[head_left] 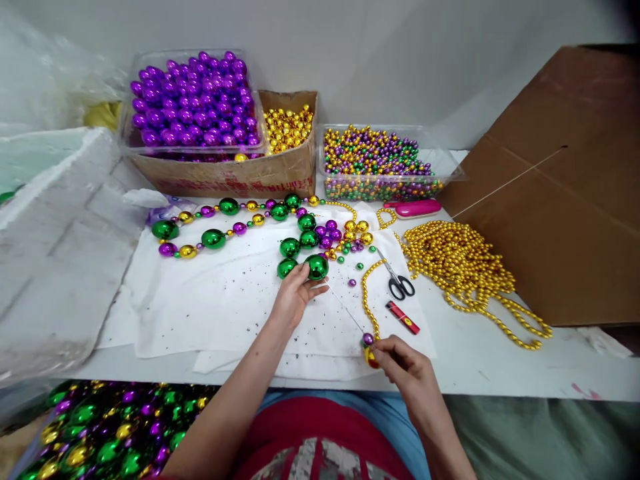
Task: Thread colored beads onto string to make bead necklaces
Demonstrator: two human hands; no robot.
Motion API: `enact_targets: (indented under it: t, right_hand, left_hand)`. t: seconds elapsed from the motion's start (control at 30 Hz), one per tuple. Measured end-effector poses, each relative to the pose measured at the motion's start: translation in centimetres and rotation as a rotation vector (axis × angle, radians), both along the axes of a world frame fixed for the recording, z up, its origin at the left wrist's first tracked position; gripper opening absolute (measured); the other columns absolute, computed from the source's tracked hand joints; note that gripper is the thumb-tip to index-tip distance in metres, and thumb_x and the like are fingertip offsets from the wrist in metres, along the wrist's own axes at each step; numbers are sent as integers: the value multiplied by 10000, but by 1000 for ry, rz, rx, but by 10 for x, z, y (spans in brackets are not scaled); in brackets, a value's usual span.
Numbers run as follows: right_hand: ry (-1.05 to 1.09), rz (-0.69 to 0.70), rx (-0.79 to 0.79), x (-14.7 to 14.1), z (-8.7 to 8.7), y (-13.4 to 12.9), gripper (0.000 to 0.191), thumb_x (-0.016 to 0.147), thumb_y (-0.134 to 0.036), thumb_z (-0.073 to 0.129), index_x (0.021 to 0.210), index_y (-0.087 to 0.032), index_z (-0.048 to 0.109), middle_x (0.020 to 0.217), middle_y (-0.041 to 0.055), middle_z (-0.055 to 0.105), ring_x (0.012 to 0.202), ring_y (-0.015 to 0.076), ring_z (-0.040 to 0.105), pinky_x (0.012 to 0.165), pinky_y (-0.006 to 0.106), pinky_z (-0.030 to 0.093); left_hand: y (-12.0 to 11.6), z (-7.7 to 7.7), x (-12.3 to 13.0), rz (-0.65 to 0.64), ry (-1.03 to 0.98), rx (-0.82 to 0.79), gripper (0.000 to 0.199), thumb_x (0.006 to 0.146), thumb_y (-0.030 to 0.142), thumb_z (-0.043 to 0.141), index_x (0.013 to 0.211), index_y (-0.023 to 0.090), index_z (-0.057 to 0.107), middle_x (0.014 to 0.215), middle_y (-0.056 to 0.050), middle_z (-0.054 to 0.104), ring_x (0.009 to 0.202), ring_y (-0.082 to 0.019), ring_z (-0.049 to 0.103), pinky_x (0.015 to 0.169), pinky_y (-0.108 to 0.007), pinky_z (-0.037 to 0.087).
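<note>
My left hand (295, 297) is closed on a large shiny green bead (317, 267), above the white cloth. From that bead a thin string (346, 308) runs taut down to my right hand (407, 367). The fingers of my right hand pinch a small purple bead (368, 339) and a gold bead below it on the string. A chain of small gold beads (366, 293) leads up from there. Loose green beads (290, 247), purple beads (330, 230) and gold beads (358, 230) lie just beyond my left hand. A finished-looking strand (213, 239) is stretched out at the left.
Scissors (400, 285) and a red lighter-like object (403, 317) lie right of the cloth, near a heap of gold bead chain (460, 260). Behind stand a tub of purple beads (193, 148), a cardboard box (220, 175) and a mixed-bead tub (390, 179). A large carton (550, 200) borders the right.
</note>
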State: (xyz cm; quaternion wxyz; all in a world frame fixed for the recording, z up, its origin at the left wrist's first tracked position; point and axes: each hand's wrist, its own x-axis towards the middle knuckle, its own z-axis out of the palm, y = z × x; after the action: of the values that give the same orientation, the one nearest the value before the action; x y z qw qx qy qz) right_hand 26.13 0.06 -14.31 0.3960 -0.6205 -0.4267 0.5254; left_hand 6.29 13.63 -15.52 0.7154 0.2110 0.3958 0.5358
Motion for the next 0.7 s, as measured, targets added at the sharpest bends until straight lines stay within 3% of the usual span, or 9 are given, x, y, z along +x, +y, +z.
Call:
enact_targets:
  t: [0.33, 0.7]
  right_hand:
    - [34, -50, -13, -7, -6, 1, 252, 780, -434, 625, 785, -184, 656, 642, 12, 555, 593, 140, 448, 511, 244, 330]
    - [24, -136, 10, -16, -14, 8, 292, 730, -461, 664, 781, -174, 690, 662, 25, 579, 568, 140, 457, 491, 245, 350]
  left_hand:
    - [-14, 4, 12, -71, 30, 122, 439, 820, 305, 645, 1231, 216, 518, 1135, -101, 571, 948, -226, 592, 767, -440, 559]
    - [-26, 15, 19, -111, -4, 125, 533, 795, 317, 672, 1297, 301, 493, 1074, -46, 505, 968, -179, 523, 806, -390, 560]
